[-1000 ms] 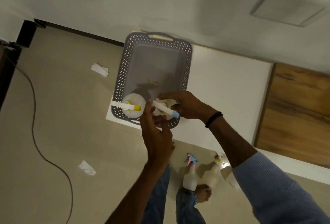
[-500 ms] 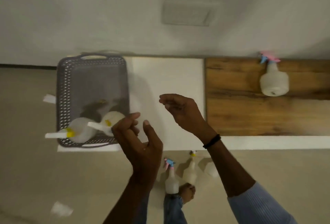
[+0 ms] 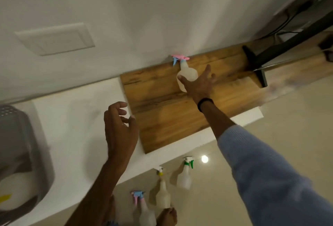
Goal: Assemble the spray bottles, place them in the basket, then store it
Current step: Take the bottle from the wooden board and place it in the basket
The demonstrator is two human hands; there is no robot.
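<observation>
On the wooden part (image 3: pixel 171 117) of the bench, holds the right hand (image 3: pixel 198 83) stretched out at a spray bottle (image 3: pixel 187 72) with a pink and blue trigger head, the head turned toward the white wall (image 3: pixel 126 9). Spreads the fingers wide and straight past the bottle's pale body and lays the thumb across its near side; cannot tell whether the palm touches it. Wears a black wristband (image 3: pixel 205 103) on that wrist and a blue sleeve (image 3: pixel 270 180) further up the arm. Holds the left hand (image 3: pixel 119 128) in the air over the white part (image 3: pixel 72 126) of the bench, just beside the edge of the wood, fingers loosely curled, thumb apart from them, gripping nothing. Has, at the view's left edge, a grey perforated basket (image 3: pixel 9 112) on the white top, well apart from both hands, with a white bottle body (image 3: pixel 18 188) and a yellow piece (image 3: pixel 5 197) inside, both blurred. Has three more bottles standing close together on the pale floor (image 3: pixel 297 117) below the bench edge: a green-headed bottle (image 3: pixel 184 177) nearest the bench, a yellow-headed bottle (image 3: pixel 163 193) beside it, and a pink-and-blue-headed bottle (image 3: pixel 145 211) nearest a foot (image 3: pixel 167 216). Shows a black stand (image 3: pixel 255 60) on the wood near the wall, and a bright spot of light (image 3: pixel 204 158) mirrored on the floor near the green head.
</observation>
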